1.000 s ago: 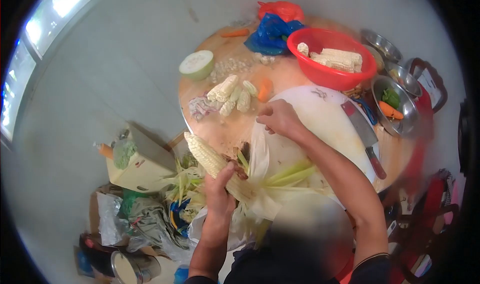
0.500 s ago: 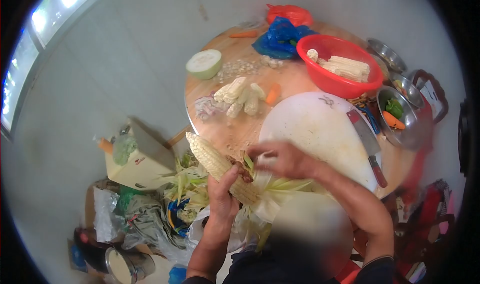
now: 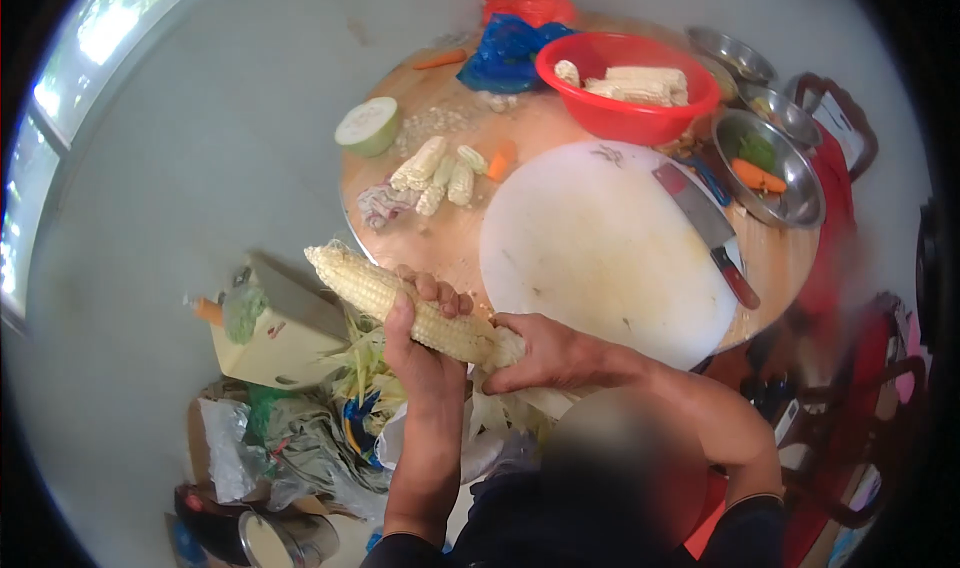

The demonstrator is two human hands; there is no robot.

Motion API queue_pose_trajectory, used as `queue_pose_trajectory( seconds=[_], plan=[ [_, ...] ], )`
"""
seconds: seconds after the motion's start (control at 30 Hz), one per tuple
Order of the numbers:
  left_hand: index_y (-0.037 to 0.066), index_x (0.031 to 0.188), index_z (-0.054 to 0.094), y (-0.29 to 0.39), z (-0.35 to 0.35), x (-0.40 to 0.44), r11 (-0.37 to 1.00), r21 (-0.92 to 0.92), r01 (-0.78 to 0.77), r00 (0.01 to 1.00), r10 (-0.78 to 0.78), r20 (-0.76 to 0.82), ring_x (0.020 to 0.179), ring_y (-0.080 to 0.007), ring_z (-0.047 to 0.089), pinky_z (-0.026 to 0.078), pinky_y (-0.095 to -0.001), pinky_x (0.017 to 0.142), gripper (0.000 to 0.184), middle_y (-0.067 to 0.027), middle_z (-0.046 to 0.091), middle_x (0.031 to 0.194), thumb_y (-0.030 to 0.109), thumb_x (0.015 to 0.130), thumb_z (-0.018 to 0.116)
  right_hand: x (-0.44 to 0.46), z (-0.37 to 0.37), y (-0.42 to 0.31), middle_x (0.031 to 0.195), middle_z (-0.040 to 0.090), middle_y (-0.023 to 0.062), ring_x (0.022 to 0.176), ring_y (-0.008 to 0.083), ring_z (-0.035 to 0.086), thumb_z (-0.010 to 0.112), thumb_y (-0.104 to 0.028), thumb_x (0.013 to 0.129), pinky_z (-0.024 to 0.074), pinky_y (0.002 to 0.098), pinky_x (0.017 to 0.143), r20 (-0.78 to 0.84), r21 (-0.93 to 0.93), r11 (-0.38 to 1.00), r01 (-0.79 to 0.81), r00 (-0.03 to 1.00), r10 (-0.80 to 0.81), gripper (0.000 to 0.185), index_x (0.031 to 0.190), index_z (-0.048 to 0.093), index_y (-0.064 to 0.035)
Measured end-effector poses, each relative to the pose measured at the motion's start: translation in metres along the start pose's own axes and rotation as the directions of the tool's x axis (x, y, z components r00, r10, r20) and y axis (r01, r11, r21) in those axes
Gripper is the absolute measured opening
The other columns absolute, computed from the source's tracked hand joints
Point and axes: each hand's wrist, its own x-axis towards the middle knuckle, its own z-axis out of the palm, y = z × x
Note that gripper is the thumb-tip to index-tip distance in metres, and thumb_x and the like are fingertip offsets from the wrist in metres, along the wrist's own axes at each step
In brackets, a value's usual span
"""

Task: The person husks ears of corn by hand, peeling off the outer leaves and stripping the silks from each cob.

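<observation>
My left hand (image 3: 425, 333) is wrapped round the middle of a pale ear of corn (image 3: 362, 284), whose tip points up and left. At the ear's lower end, my right hand (image 3: 545, 353) is closed on the stem end, and pale husk (image 3: 555, 400) hangs down beneath it. Bare kernels show along most of the ear. Below and left of my hands lies a heap of stripped husks (image 3: 368, 373). Just beyond my right hand is the round white cutting board (image 3: 600, 248).
A cleaver (image 3: 705, 223) lies on the board's right side. Behind stand a red basin (image 3: 630, 123) of corn ears and a steel bowl (image 3: 800, 203) with a carrot. Short corn pieces (image 3: 440, 176), a cut gourd (image 3: 367, 128) and a blue bag (image 3: 510, 56) are on the wooden table (image 3: 420, 238).
My right hand has come down from beside the ear to grip its stem end. The ear has tilted flatter, and its tip is farther left. The camera view has shifted.
</observation>
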Motion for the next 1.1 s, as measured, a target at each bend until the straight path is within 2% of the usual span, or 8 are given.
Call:
queue_pose_trajectory(
  seconds=[0.13,0.4,0.73,0.8,0.83,0.9,1.0,1.1],
  plan=[
    [0.011,0.122,0.049,-0.005,0.005,-0.008,1.0,0.025,0.005,1.0,-0.006,0.026,0.08,-0.0174,0.048,0.044,-0.0356,0.077,0.029,-0.0028,0.049,0.096,0.026,0.098,0.056,-0.007,0.005,0.011,0.101,0.072,0.0116,0.094,0.0133,0.064,0.085,-0.024,0.079,0.0521,0.0331,0.086,-0.054,-0.099,0.995,-0.006,0.999,0.001,0.05,0.117,0.066,0.004],
    [0.007,0.125,0.044,-0.015,0.015,-0.018,0.981,0.105,-0.163,0.981,0.149,0.127,0.074,-0.0167,0.051,0.047,-0.0392,0.073,0.035,-0.0047,0.05,0.091,0.014,0.096,0.062,-0.017,0.022,0.002,0.089,0.071,0.0276,0.09,0.0435,0.072,0.077,-0.023,0.081,0.057,0.0473,0.078,-0.392,-0.48,0.876,-0.048,0.905,-0.165,0.031,0.094,0.069,0.0043],
    [0.006,0.122,0.046,-0.023,0.015,-0.009,0.954,0.132,-0.269,0.962,0.258,0.094,0.075,-0.0166,0.052,0.047,-0.0356,0.067,0.03,-0.0049,0.052,0.093,0.009,0.096,0.061,-0.009,0.016,-0.002,0.087,0.071,0.0293,0.086,0.0474,0.071,0.071,-0.015,0.075,0.0577,0.0522,0.08,-0.42,-0.66,0.732,-0.171,0.892,-0.17,0.025,0.089,0.068,0.005],
    [0.005,0.117,0.048,-0.03,0.011,-0.017,0.617,0.567,-0.545,0.836,0.349,0.424,0.075,-0.0162,0.051,0.047,-0.0342,0.068,0.022,-0.0043,0.051,0.092,0.009,0.098,0.059,0.006,0.011,0.024,0.083,0.069,0.0266,0.08,0.0484,0.069,0.07,-0.016,0.075,0.0566,0.0533,0.079,-0.382,-0.858,0.5,-0.116,0.795,-0.471,0.022,0.085,0.064,0.0029],
    [0.005,0.117,0.048,-0.026,0.013,-0.017,0.618,0.569,-0.543,0.837,0.342,0.427,0.075,-0.0162,0.051,0.047,-0.0342,0.068,0.022,-0.0043,0.051,0.092,0.009,0.098,0.059,0.005,0.01,0.026,0.083,0.069,0.0266,0.08,0.0484,0.069,0.07,-0.016,0.075,0.0566,0.0533,0.079,-0.388,-0.855,0.505,-0.12,0.793,-0.469,0.022,0.085,0.064,0.0029],
    [0.006,0.111,0.049,-0.015,0.022,-0.008,0.805,0.443,-0.396,0.917,0.316,0.244,0.076,-0.0151,0.051,0.048,-0.0328,0.067,0.016,-0.0039,0.052,0.093,0.012,0.1,0.059,0.0,0.002,0.021,0.085,0.069,0.0277,0.081,0.0464,0.07,0.07,-0.015,0.076,0.0562,0.0526,0.078,-0.458,-0.748,0.622,-0.23,0.858,-0.233,0.023,0.087,0.065,0.0043],
    [0.006,0.101,0.051,0.011,0.015,0.021,0.978,0.046,-0.202,0.976,0.197,0.089,0.074,-0.0153,0.056,0.053,-0.0325,0.068,0.024,-0.0049,0.053,0.089,0.027,0.099,0.064,-0.015,-0.008,0.019,0.086,0.07,0.025,0.082,0.0431,0.07,0.078,-0.02,0.08,0.056,0.0497,0.073,-0.246,-0.716,0.697,-0.036,0.947,-0.204,0.024,0.091,0.068,-0.0004],
    [0.005,0.099,0.051,0.023,-0.004,0.036,0.969,-0.244,0.048,0.999,-0.05,-0.002,0.074,-0.0135,0.056,0.055,-0.0295,0.069,0.028,-0.0034,0.053,0.089,0.03,0.1,0.063,-0.031,-0.006,0.012,0.085,0.067,0.0309,0.079,0.0387,0.071,0.073,-0.017,0.081,0.0546,0.0473,0.074,-0.291,-0.607,0.794,0.048,0.915,-0.278,0.024,0.091,0.067,0.0043]
  ],
)
